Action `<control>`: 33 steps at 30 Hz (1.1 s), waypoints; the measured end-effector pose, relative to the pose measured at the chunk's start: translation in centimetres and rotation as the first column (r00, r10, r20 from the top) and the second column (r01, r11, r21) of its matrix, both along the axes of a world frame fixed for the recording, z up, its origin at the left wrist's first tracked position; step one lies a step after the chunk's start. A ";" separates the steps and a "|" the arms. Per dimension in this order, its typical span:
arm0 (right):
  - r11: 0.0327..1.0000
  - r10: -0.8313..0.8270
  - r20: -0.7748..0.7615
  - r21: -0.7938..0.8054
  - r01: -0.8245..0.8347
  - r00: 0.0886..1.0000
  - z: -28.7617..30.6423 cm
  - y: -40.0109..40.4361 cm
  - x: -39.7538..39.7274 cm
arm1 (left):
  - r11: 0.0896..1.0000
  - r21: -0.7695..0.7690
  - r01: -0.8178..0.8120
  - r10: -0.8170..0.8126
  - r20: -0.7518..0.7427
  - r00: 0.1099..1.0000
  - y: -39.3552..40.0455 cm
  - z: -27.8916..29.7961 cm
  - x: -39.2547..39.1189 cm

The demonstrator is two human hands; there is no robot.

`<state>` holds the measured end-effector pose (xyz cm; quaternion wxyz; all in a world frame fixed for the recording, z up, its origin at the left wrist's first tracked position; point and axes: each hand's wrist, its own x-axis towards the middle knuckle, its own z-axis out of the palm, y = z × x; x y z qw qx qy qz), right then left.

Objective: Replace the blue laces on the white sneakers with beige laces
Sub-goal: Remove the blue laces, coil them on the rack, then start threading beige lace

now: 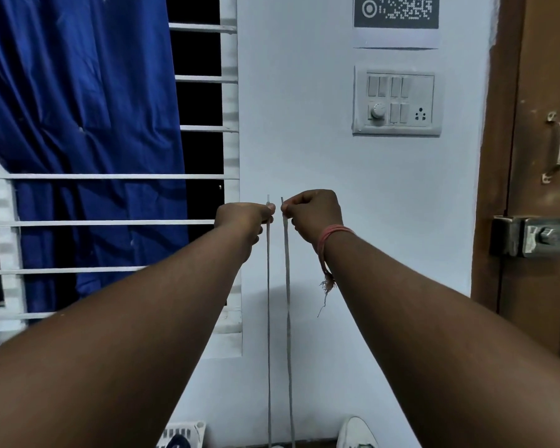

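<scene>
Both arms are stretched out in front of the wall. My left hand (244,219) pinches one end of a pale lace (268,302) near its tip. My right hand (312,215) pinches the other end, a second strand (287,302) close beside the first. Both strands hang straight down, taut, and run out of the bottom edge of the frame. Part of a white sneaker (358,433) shows at the bottom right. At the bottom left, a white object with dark stripes (181,434) is cut off by the frame edge; I cannot tell what it is.
A pale wall with a switch panel (396,101) and a printed code sheet (396,14) faces me. A barred window (204,130) with a blue curtain (78,124) is on the left. A brown door (537,156) with a handle and a latch stands on the right.
</scene>
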<state>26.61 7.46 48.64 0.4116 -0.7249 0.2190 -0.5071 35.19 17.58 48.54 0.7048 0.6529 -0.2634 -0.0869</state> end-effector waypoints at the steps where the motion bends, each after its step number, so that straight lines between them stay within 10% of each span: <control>1: 1.000 -0.007 0.000 0.004 0.007 1.000 0.0 0.0 0.1 | 1.000 -0.003 0.004 -0.004 -0.001 1.000 0.0 -0.1 -0.1; 15: 0.976 -0.192 0.106 0.121 0.179 0.976 -6.9 0.7 -0.9 | 0.997 -0.062 0.053 -0.066 -0.224 0.972 -0.1 -7.7 -1.2; 21: 0.991 -0.071 -0.030 0.112 0.074 0.997 -20.7 2.1 -1.1 | 0.979 0.147 -0.141 0.132 0.065 0.989 0.8 -21.0 -1.9; 30: 0.849 0.202 -0.290 0.527 -0.020 0.935 -38.0 4.9 -2.1 | 0.920 0.380 0.098 0.054 -0.370 0.927 2.6 -38.1 -1.5; 33: 0.898 0.191 -0.433 0.439 0.021 0.881 -40.6 4.4 -2.2 | 0.909 0.402 0.106 0.085 -0.429 0.899 3.0 -39.5 -2.1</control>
